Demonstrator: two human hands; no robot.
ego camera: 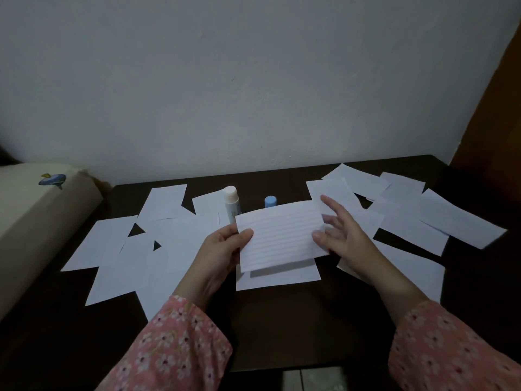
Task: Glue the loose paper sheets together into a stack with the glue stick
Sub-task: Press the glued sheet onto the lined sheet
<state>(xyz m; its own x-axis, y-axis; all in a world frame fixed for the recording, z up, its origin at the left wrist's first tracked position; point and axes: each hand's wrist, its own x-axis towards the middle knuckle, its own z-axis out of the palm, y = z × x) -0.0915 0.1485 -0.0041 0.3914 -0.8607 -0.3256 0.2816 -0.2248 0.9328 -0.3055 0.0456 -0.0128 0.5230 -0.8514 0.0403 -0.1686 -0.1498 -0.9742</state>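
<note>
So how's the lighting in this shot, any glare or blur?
Head view: dim, bluish light, no glare; the lined sheet casts a shadow on the sheet below; the left hand is fairly sharp, the right hand slightly soft; edges bow from the wide lens.

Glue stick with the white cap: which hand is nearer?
Left. The left hand pinches the lined sheet just in front of the white-capped glue stick. The right hand rests on the sheet's opposite edge, farther away to the stick's right.
</note>
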